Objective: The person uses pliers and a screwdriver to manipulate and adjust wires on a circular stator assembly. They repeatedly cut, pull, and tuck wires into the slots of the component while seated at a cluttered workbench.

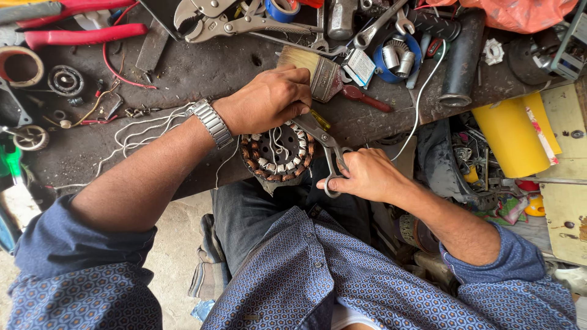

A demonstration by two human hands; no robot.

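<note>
The left hand (267,99) grips the top rim of the motor winding (276,151) while the right hand (367,176) pinches scissors (324,143) whose blades slant up-left toward it.

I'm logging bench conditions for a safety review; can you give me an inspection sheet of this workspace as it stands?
Surface: dark, stained, scratched metal workbench, crowded.
Job's things: round copper-wound motor stator at the bench edge; grey metal scissors at its rim.
Clutter: wood-handled paintbrush, locking pliers, red-handled cutters, spanners, blue tape roll, black tube.
Hands: left hand presses on the stator; right hand grips the scissor handles.
Cables: loose white wires; red wire.
Surroundings: yellow cylinder, orange plastic bag, concrete floor.
</note>
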